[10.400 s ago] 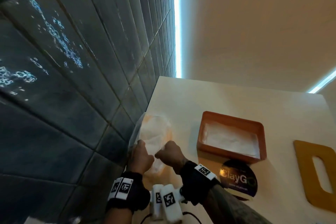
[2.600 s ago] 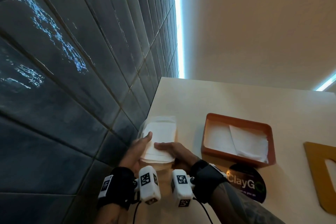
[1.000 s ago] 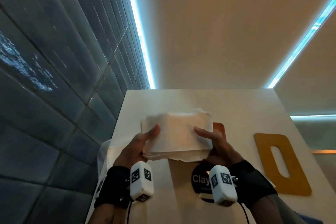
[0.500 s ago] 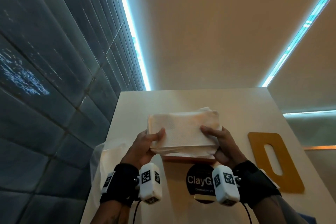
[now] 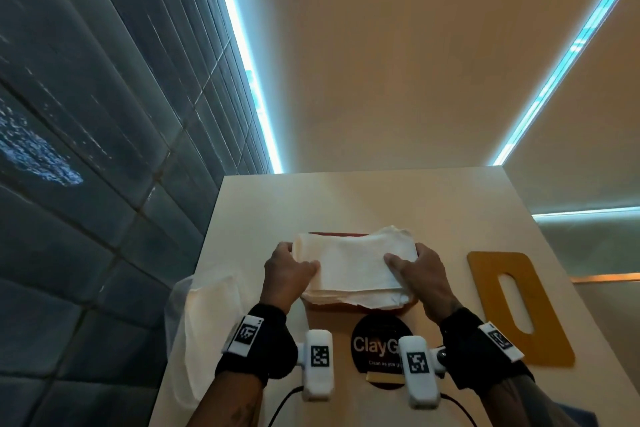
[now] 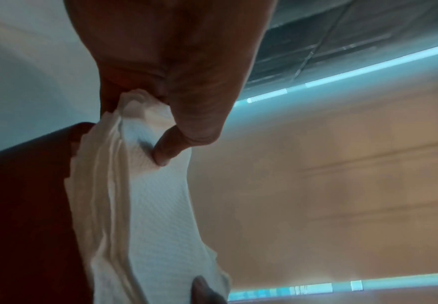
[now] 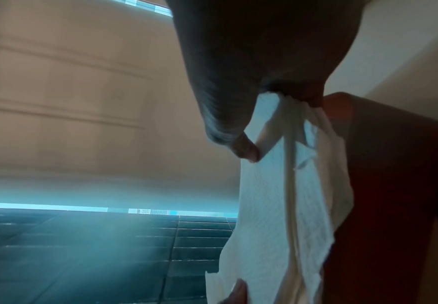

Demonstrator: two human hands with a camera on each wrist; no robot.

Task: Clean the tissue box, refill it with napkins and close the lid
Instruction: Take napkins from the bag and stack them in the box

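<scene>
An eatery: a "ClayGo, clean as you go" sign point(image 5: 377, 348) at 6 o'clock on the table point(image 5: 346, 198), dark wall tiles point(image 5: 86, 114) at 9.

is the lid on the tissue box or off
Off. The yellow lid lies flat on the table right of the box, while both hands hold napkins over it.

Head view looks down over the table point(image 5: 398, 204); both wrist views, close, share the napkins point(image 6: 158, 216).

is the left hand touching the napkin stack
Touching. The left wrist view shows the left hand pinching the napkin stack, thumb pressed onto its top sheet; the head view shows it gripping the stack's left end.
</scene>
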